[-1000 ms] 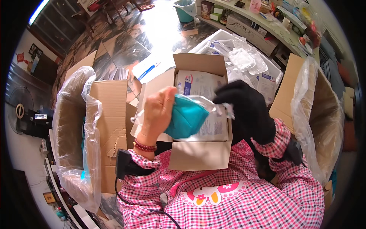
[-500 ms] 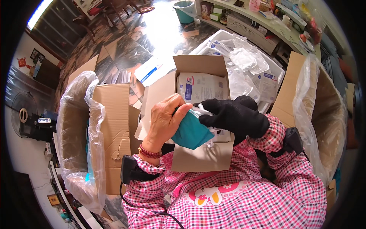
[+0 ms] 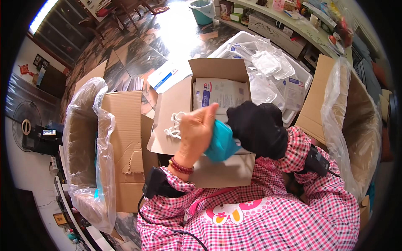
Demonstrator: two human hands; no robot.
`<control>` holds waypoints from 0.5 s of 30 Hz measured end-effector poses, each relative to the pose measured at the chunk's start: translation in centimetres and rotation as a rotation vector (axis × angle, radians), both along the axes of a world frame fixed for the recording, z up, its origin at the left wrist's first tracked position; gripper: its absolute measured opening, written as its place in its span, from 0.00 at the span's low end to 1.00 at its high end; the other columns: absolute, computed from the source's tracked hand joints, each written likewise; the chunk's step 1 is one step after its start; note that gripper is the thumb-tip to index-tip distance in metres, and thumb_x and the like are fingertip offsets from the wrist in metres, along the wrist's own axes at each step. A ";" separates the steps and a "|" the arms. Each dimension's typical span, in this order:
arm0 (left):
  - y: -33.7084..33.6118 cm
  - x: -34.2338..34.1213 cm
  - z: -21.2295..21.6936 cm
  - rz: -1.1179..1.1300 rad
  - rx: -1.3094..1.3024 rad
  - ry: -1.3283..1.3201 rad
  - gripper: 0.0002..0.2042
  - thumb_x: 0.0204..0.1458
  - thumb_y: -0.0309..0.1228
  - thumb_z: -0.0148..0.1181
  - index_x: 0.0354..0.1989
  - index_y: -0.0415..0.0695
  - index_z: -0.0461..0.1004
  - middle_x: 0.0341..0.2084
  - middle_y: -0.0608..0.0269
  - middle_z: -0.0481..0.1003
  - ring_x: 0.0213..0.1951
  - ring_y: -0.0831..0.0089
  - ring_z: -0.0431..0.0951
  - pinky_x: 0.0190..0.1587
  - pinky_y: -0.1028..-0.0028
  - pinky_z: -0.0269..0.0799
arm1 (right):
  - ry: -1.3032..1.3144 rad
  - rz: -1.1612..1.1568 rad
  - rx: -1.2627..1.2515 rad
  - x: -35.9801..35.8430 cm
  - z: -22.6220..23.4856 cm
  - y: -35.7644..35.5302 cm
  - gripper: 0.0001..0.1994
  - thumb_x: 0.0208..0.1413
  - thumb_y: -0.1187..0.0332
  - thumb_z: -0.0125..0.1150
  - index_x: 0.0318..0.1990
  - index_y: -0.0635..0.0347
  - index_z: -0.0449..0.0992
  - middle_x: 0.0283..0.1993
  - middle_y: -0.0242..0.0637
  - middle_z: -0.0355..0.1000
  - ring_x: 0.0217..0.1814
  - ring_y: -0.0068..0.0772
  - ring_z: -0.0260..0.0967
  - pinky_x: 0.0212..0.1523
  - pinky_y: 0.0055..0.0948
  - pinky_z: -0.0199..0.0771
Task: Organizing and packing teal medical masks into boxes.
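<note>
Left hand (image 3: pixel 197 129) fingers pressing together, pinching teal mask (image 3: pixel 220 143); white ear loops (image 3: pixel 173 125) now dangling left, unseen half second ago. Right hand (image 3: pixel 257 127), black-gloved, curling against mask's right side; grip hidden, cannot tell. Mask hovering over near flap of open carton (image 3: pixel 217 69). Two plastic-lined boxes flanking: one left (image 3: pixel 83 142), one right (image 3: pixel 356 117).

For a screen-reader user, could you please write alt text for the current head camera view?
Seen from above, a person in a pink checked smock holds a teal face mask between a bare left hand and a black-gloved right hand, over an open cardboard box of white packets. Plastic-lined cartons stand on both sides.
</note>
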State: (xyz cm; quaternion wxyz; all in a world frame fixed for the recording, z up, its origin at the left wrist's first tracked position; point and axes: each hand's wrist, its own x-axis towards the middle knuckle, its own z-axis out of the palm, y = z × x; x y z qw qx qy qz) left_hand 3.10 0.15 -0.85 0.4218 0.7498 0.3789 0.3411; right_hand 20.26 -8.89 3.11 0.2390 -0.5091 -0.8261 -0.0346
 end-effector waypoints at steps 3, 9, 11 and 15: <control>0.7 0.0 -0.6 0.057 0.035 -0.028 0.20 0.64 0.37 0.60 0.22 0.34 0.73 0.12 0.54 0.57 0.17 0.75 0.56 0.21 0.68 0.58 | -0.066 0.145 0.061 -0.8 -1.8 -1.1 0.04 0.46 0.67 0.65 0.30 0.53 0.80 0.32 0.37 0.73 0.33 0.42 0.73 0.36 0.41 0.72; 9.9 -4.7 3.3 0.271 -0.397 -0.615 0.22 0.69 0.45 0.48 0.38 0.37 0.78 0.22 0.62 0.74 0.25 0.77 0.72 0.29 0.76 0.69 | 0.409 0.579 -0.542 -5.7 -15.8 -11.1 0.08 0.47 0.71 0.63 0.37 0.57 0.79 0.40 0.41 0.76 0.43 0.41 0.74 0.48 0.40 0.74; 9.0 -5.5 6.2 0.200 -0.404 -0.613 0.25 0.71 0.49 0.44 0.47 0.38 0.79 0.29 0.66 0.78 0.29 0.78 0.77 0.33 0.78 0.74 | 0.337 0.233 -0.305 -1.6 -7.6 -7.5 0.08 0.49 0.74 0.62 0.38 0.58 0.78 0.41 0.40 0.75 0.44 0.41 0.74 0.49 0.38 0.74; 7.6 -6.0 4.3 0.125 -0.287 -0.419 0.21 0.68 0.50 0.53 0.26 0.48 0.73 0.19 0.76 0.66 0.22 0.85 0.65 0.26 0.82 0.60 | 0.746 -0.016 -0.172 2.2 -0.4 -2.0 0.05 0.58 0.72 0.58 0.41 0.58 0.76 0.41 0.36 0.75 0.40 0.32 0.73 0.42 0.32 0.73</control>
